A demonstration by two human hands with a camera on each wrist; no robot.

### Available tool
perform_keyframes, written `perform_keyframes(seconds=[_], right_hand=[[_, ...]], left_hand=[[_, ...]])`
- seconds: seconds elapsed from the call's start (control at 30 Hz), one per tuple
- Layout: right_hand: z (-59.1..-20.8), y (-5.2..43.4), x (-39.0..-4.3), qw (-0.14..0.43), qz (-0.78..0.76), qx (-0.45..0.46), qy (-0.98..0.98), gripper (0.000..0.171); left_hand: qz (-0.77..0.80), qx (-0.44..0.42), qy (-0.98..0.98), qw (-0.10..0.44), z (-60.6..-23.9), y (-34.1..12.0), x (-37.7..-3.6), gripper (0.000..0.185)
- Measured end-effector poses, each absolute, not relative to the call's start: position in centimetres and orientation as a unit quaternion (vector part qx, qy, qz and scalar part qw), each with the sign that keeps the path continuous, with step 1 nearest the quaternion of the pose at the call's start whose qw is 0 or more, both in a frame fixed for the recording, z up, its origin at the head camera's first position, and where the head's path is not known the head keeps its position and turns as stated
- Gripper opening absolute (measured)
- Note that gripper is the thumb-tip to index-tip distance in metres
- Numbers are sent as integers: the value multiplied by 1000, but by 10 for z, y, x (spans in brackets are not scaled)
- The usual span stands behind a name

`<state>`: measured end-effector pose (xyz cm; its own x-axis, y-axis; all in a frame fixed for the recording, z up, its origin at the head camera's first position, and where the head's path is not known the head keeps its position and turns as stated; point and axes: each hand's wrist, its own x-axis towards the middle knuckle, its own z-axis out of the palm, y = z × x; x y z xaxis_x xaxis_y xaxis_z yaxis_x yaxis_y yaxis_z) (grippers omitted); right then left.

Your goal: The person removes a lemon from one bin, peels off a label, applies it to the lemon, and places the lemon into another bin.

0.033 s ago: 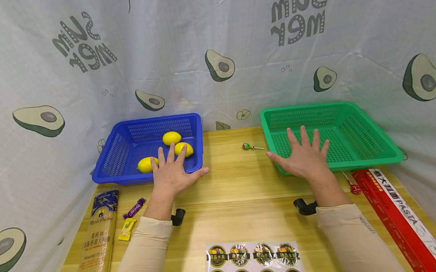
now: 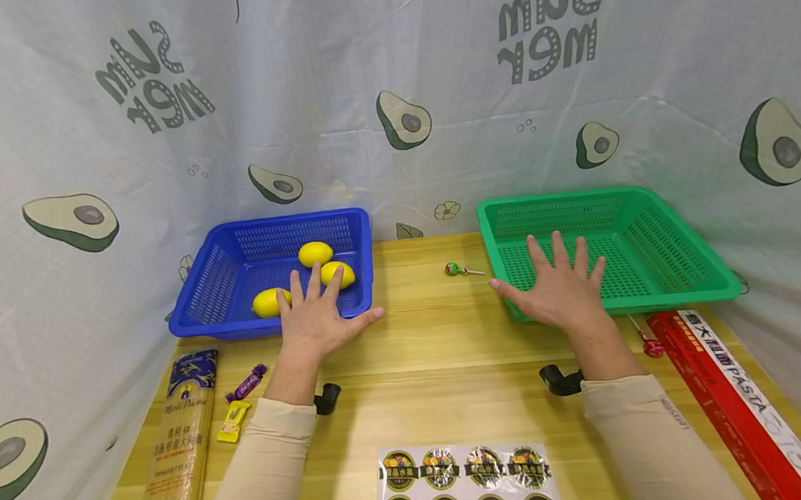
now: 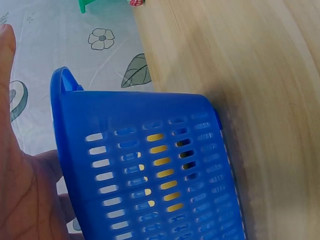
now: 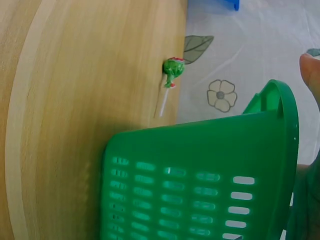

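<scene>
Left hand (image 2: 318, 319) flat, fingers straight and spread, holding nothing. It sits over the near rim of the blue basket (image 2: 228, 250), fingertips reaching above the basket floor, thumb pointing right over the table (image 2: 437, 352). Left wrist view shows the basket's slotted wall (image 3: 150, 170) right beside the palm; can't tell whether they actually touch.

Three lemons in the blue basket: one far (image 2: 315, 254), one mid-right (image 2: 338, 274) just past the fingertips, one near-left (image 2: 268, 302) beside the little finger.

Right hand (image 2: 559, 292) also flat, fingers apart, gripping nothing. It's over the near-left corner of the green basket (image 2: 672, 240), fingers above the mesh floor.

Green lollipop (image 2: 455, 269) lies on the table between the baskets, nearer the green one, far of both thumbs; also visible in the right wrist view (image 4: 172, 70).

Near left: pasta pack (image 2: 184, 427), purple candy (image 2: 247, 382), yellow candy (image 2: 233, 421). Near centre: sticker sheet (image 2: 468, 477). Right edge: red pasta box (image 2: 730, 393), with a red lollipop (image 2: 650, 344) just left of it.
</scene>
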<state>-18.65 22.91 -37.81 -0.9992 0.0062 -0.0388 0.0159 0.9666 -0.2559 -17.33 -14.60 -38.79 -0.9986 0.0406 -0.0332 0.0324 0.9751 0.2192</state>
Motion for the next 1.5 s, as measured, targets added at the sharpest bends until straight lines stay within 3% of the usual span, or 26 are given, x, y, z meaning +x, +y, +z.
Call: perform_keyframes(seconds=[0.33,0.5,0.67,1.07,1.5], right_hand=[[-375,232,-181,7,-143,0,990,111],[-369,225,-163,-75,-176,-34,981,86],[-367,201,-136,-139,-231,-80,960,62],[-391,118,-138,-32,-396,-123,910,48],[-403,38,-175,90,-497,-129,853,51]], left_hand=[[117,25,993,16,-389,-146,-175,112],[174,56,983,22,-380,-154,-180,98],[201,95,972,70,-358,-166,-201,77],[124,207,948,207,-335,-169,-290,63],[153,83,927,332,-358,-169,-325,63]])
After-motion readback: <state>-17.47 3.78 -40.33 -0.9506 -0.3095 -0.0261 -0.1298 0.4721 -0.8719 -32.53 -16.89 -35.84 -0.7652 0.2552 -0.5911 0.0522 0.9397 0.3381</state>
